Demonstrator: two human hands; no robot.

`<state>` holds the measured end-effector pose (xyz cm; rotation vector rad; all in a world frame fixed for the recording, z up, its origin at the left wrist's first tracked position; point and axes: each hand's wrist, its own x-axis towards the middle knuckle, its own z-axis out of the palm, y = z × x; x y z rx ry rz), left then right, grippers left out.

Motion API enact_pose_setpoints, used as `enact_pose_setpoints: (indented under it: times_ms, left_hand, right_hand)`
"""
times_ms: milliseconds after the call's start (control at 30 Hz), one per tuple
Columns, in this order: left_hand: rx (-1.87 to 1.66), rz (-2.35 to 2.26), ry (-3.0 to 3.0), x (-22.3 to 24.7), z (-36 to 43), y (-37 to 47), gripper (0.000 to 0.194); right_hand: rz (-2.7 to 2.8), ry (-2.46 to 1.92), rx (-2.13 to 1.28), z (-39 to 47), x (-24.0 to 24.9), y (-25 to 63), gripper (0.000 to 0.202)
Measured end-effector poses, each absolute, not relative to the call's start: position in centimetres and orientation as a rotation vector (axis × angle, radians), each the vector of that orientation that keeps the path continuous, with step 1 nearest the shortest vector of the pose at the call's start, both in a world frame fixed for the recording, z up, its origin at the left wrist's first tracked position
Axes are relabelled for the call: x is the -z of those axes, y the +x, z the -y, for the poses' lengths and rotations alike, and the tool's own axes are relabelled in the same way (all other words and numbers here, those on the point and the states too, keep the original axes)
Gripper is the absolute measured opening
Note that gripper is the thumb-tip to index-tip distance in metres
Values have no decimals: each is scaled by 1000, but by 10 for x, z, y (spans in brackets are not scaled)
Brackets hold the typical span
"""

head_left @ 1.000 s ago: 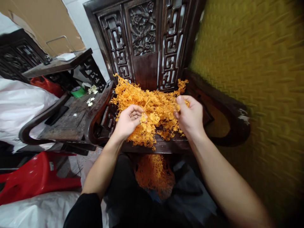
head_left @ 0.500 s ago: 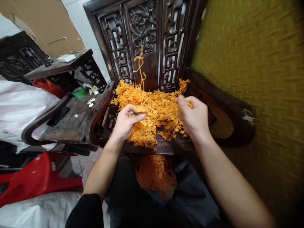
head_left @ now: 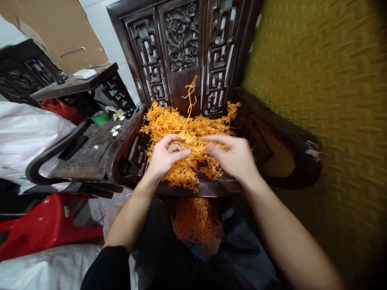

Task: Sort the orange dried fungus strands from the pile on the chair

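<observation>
Our left hand (head_left: 164, 156) pinches an orange sprig (head_left: 189, 138) over the orange heap (head_left: 163, 121); right hand (head_left: 234, 157) blurred beside it, can't tell grip.

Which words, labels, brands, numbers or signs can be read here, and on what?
No text can be read.
Small pale sticker on the glossy red plastic chair: too small and blurred to read.
Tangled orange branching foliage: no lettering visible.
Bright green tape roll: no lettering discernible.

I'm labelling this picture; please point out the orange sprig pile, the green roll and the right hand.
Orange sprig pile (head_left: 185, 170), head view: its front part.
Green roll (head_left: 100, 118), head view: its outer side.
Right hand (head_left: 236, 156), head view: the back of the hand.
</observation>
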<state>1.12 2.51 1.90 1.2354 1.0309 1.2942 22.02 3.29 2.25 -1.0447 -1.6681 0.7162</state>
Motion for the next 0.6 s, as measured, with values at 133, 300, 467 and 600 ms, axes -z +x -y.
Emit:
enact_pose_setpoints:
  times_ms: [133,300,467,600]
  left_hand:
    - [-1379,-1003,1274,-24,-24,24,48]
    - [-1529,-1078,1168,-25,-32,13,46]
    - [-1515,-947,1135,-21,-35,6,46]
    - [-1425,-880,1171,-19,-30,17,45]
  right_hand:
    - [1642,-979,-778,-25,-16,192,31]
    - [924,-912,-670,-49,-21,216,39]
    - [855,-767,-1005,-52,-20,229,40]
    - [1247,-807,-1215,-34,-14,202,33]
